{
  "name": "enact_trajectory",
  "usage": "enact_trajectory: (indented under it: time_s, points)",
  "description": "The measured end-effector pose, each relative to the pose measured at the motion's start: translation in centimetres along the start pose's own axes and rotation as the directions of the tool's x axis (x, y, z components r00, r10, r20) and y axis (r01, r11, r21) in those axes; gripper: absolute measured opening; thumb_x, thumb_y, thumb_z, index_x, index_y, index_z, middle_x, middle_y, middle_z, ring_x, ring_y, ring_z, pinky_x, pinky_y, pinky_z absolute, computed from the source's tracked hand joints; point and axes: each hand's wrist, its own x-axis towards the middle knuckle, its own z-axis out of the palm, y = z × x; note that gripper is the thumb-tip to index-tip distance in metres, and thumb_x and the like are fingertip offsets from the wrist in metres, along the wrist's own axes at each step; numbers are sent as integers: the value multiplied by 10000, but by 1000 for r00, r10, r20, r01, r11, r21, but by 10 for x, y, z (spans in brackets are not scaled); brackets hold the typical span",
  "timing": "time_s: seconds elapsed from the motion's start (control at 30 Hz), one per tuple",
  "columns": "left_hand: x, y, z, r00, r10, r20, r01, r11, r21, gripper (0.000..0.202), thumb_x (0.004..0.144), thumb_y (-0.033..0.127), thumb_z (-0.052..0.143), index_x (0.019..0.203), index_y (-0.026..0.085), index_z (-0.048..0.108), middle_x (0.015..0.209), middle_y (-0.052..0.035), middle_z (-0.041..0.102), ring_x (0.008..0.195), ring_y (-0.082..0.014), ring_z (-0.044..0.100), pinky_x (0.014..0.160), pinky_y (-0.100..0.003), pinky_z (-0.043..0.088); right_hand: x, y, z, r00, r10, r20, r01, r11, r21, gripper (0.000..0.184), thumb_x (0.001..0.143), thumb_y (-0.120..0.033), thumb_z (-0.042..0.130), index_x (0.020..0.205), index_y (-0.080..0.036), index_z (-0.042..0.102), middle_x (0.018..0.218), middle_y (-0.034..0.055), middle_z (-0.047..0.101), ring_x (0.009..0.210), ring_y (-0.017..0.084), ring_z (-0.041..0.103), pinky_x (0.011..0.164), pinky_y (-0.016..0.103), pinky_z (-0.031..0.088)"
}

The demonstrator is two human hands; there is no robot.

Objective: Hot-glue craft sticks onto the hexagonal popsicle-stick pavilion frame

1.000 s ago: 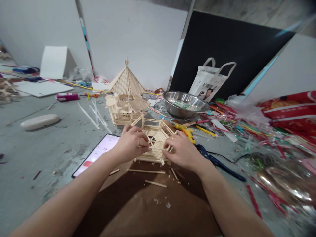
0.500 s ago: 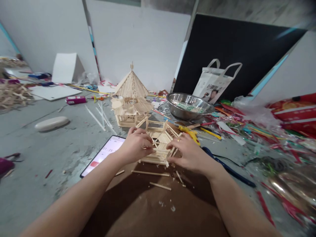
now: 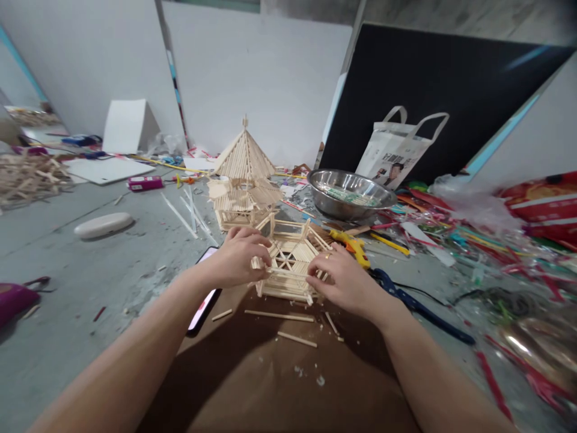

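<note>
A six-sided frame of thin wooden sticks [image 3: 288, 284] stands on brown paper in front of me, its floor partly covered with slats. My left hand [image 3: 241, 255] is closed on its left side, fingers curled over the near corner; the fingertips are partly hidden. On the opposite side my right hand [image 3: 338, 273], with a ring on one finger, has thumb and fingers closed at the near right corner. A long stick spans the frame's near side between both hands. Just behind it rises a wooden stick pavilion [image 3: 246, 195] with a pointed roof.
Loose sticks [image 3: 279, 316] lie on the brown paper [image 3: 270, 385]. A phone [image 3: 202, 307] is beneath my left forearm. To the right are a yellow glue gun [image 3: 354, 246], blue-handled pliers [image 3: 419, 307], a metal bowl [image 3: 349, 207] and scattered plastic strips. A white case [image 3: 103, 225] sits left.
My left hand has moved slightly left and lower along the frame, now covering more of the phone. The right hand stays at the right side. The whole view has shifted a little.
</note>
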Motion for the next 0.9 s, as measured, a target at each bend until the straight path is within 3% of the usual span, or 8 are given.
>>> enact_trajectory:
  time_s: [0.9]
  points:
    - [2,2,3,999,35,2,-35,999,13,141,709,360,524,687,285,641,982,42,592,999,-195,386,856,-388,177,-1,1,1,1000,0,-4,0,1000,-11,144,772,-243,459,701,-177,566,723,22,621,755,155,529,847,358,232]
